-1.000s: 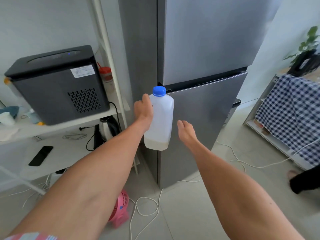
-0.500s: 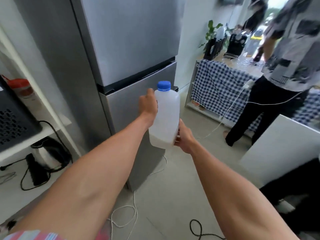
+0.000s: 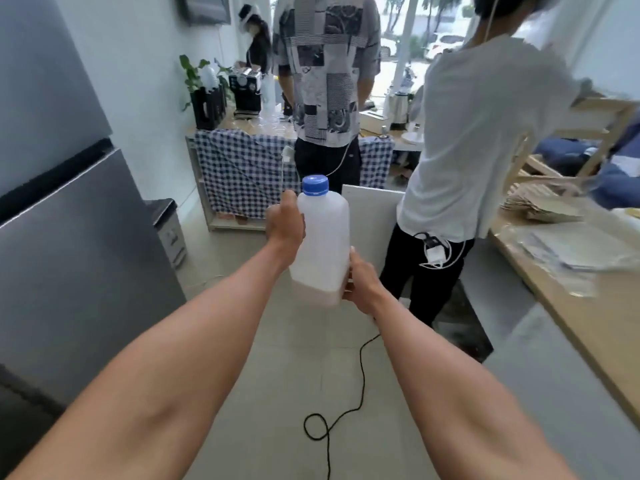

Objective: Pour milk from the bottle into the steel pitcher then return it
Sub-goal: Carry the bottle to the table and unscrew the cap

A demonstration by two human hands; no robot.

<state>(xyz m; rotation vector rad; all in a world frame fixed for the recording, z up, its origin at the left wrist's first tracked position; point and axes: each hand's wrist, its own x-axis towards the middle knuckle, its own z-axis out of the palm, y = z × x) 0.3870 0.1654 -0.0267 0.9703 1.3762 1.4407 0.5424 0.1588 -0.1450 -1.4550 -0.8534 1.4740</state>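
Off to the left of the fingers stands the grey refrigerator (image 3: 69,237), its doors closed. The left hand (image 3: 285,228) grips the upper side of the milk bottle (image 3: 320,244), fingers wrapped round the far face and clamped on the plastic just below the shoulder. The bottle sits directly between the two hands, its long axis near upright with a slight lean, and the blue cap (image 3: 314,185) is on, just above the left fingers. Only a shallow layer of milk shows at the base. The right hand (image 3: 360,282) cups the lower right corner, thumb pressed on the side wall and the fingers curled underneath, out of sight, so it carries the weight from below. Both hands touch the bottle; the left is higher and nearer the cap, so unscrewing would probably fall to it while the right steadies the base. No steel pitcher is visible, so pouring appears not yet begun. Beyond the right fingers a person in a white shirt (image 3: 485,133) stands close, and further right runs a wooden counter (image 3: 571,323)
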